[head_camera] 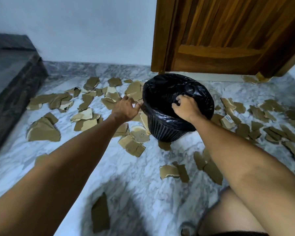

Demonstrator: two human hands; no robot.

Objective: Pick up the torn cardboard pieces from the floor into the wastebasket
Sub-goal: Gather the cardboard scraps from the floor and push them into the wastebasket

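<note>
A black mesh wastebasket (167, 129) lined with a black plastic bag (162, 86) stands on the marble floor, tilted toward me. My right hand (186, 106) grips the bag at the basket's near rim. My left hand (126, 108) reaches to the basket's left rim, fingers curled at the bag's edge; whether it pinches the bag is unclear. Several torn brown cardboard pieces lie all around: a big one (43, 132) at the left, a cluster (133, 143) by the basket's base, more at the right (278, 132).
A wooden door (228, 34) stands behind the basket, with a white wall to its left. A dark stone step (10, 79) rises at the left. My bare knee (228, 213) is at the lower right. One cardboard piece (100, 213) lies close to me.
</note>
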